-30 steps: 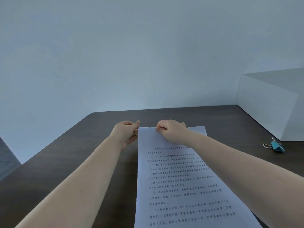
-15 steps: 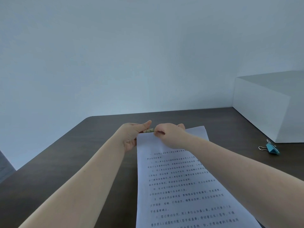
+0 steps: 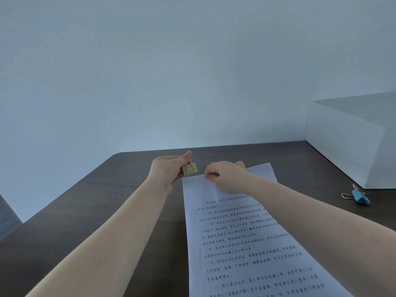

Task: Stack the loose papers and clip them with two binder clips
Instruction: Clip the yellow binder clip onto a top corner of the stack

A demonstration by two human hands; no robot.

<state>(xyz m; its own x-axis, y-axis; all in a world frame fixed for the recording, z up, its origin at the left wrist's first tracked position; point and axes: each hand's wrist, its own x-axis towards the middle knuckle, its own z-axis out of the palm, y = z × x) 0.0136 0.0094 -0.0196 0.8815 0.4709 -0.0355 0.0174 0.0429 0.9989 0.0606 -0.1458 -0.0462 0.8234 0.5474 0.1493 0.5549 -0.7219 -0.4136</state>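
**Gold clip held beside the far edge of the papers**

On the dark desk (image 3: 90, 211) lies a stack of papers (image 3: 235, 243), printed side up, running from the near edge of the view away toward the wall. Its far end sits a little right of the desk's middle.

At the far left corner of the stack, the left hand (image 3: 169, 172) is closed around a small gold binder clip (image 3: 189, 168), pinching it between thumb and fingers. The clip is just left of and slightly beyond the paper's far edge, near it; whether it touches the sheets cannot be told.

Just to the right, the right hand (image 3: 225, 176) is curled into a loose fist on the far edge of the papers, its thumb and fingers pinched on that edge. The forearm crosses over the right side of the top sheet.

Well apart to the right, a blue binder clip (image 3: 359, 197) lies on the desk with its wire handles pointing left, just in front of a white box (image 3: 347, 146) standing at the far right.
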